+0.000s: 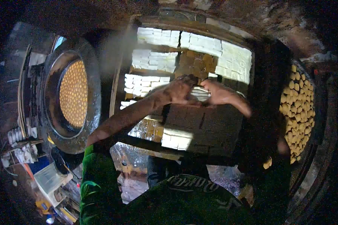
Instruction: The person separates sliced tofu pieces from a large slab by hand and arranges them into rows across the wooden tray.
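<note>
My left hand (179,90) and my right hand (221,93) are curled toward each other above a wooden tray (119,75). Between them they hold a short row of white tofu blocks (201,95), pressed from both ends. Motion blurs the fingertips a little. Rows of similar white blocks (234,62) lie on the tray, brightly lit at the back and along the left. Bare brown board (196,62) shows behind my hands. Shadow darkens the blocks in the front right, and my forearms hide part of the rows.
On the left stands a big round pan (52,105) with many small golden pieces (74,93) in it. Many yellow fried pieces (297,116) lie in a round container at the right. A pale square container (50,180) and assorted items sit at the lower left.
</note>
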Available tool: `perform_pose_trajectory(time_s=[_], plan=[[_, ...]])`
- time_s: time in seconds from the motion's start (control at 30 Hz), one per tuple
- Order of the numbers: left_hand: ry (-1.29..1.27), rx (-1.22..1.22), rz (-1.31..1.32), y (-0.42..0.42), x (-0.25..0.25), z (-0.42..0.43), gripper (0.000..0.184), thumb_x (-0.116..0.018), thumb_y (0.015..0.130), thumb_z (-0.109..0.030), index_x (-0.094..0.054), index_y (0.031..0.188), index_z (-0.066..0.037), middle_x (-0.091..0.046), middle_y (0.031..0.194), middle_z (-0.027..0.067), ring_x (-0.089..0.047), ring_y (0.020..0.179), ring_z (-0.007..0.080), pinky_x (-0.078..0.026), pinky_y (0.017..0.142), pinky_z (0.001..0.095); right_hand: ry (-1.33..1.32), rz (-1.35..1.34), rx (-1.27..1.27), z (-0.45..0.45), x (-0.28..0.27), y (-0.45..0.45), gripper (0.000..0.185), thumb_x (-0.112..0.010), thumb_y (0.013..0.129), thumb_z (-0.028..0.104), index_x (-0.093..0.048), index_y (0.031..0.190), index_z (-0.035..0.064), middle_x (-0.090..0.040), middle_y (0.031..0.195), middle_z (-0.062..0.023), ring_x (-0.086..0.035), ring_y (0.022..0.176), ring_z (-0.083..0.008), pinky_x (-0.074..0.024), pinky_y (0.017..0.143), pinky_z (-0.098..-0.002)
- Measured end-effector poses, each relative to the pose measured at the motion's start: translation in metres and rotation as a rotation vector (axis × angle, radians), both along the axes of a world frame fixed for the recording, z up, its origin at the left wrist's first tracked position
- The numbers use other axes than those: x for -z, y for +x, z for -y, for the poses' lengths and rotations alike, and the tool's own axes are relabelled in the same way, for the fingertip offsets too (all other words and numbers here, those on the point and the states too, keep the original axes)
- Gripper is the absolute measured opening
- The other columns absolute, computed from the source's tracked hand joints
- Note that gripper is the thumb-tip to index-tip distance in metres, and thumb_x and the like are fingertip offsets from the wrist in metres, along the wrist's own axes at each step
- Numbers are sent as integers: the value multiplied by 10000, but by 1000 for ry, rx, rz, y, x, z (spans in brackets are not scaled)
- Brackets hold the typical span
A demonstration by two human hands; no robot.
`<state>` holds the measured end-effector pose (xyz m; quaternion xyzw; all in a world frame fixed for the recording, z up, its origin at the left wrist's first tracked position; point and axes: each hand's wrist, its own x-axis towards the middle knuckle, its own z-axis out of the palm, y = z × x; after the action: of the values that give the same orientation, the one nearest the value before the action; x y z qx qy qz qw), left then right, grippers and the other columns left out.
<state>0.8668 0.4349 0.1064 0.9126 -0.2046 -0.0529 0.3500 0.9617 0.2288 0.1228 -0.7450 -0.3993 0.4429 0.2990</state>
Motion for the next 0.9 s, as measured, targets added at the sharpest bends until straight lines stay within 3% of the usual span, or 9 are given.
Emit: perform_pose_trajectory(time_s=[0.17,0.27,0.33,0.43,0.6,0.67,0.7,0.77,0.9], plan=[[128,61,97,-3,16,-2,772,-739,674,-474,-468,1203,20,-503,1175,226,-504,1088,402,-437,942,466,-160,151,26,-2,-11,-7,667,-774,630,39,-455,1217,47,-575,1107,-209,-560,1073,-342,-447,935,-400],[150,102,194,-4,17,-1,712,-726,690,-470,-491,1169,2,-505,1150,203,-495,1093,378,-434,946,453,-192,294,-48,-5,-43,-14,557,-658,746,29,-431,1254,47,-551,1170,-229,-534,1106,-374,-432,952,-420],[116,23,-19,-9,-15,3,722,-713,691,-531,-505,1133,0,-521,1127,200,-520,1069,370,-426,950,450,-218,250,-32,-8,-69,-20,420,-480,867,62,-411,1281,50,-535,1211,-242,-521,1124,-396,-416,967,-439],[211,42,207,-11,0,4,737,-692,696,-580,-517,1112,3,-552,1074,191,-543,1039,370,-420,958,456,-73,349,-104,3,-43,-18,364,-368,921,115,-428,1275,54,-530,1224,-243,-514,1147,-390,-410,971,-437],[112,38,302,-11,8,1,572,-644,780,-468,-532,1098,-6,-583,1020,177,-563,1022,362,-413,958,476,-307,446,-123,6,-52,-21,419,-302,956,223,-380,1344,86,-473,1309,-231,-421,1263,-349,-352,1035,-436],[87,29,250,-15,10,3,473,-614,827,-397,-537,1098,-17,-590,1011,174,-571,1017,360,-404,967,484,-476,112,-16,2,-69,-19,499,-251,970,296,-253,1434,114,-303,1456,-162,-251,1367,-317,-187,1135,-414],[166,-5,300,-18,21,3,402,-581,838,-335,-532,1103,-36,-581,1025,162,-563,1019,329,-405,949,475,-533,5,24,4,-70,-19,528,-235,975,320,-211,1464,124,-246,1505,-139,-194,1402,-306,-132,1168,-406],[243,-38,352,-22,24,5,338,-547,849,-272,-528,1108,-56,-573,1038,150,-556,1021,299,-406,932,466,-115,384,-140,35,-11,-23,522,-251,978,354,-237,1456,145,-322,1472,-129,-313,1346,-311,-183,1145,-409],[1076,15,785,-31,35,9,436,-495,809,-297,-466,1200,-105,-501,1092,80,-467,996,215,-368,838,368,73,854,-189,36,17,-37,503,-285,961,327,-276,1426,135,-348,1438,-130,-337,1317,-308,-209,1124,-410]])
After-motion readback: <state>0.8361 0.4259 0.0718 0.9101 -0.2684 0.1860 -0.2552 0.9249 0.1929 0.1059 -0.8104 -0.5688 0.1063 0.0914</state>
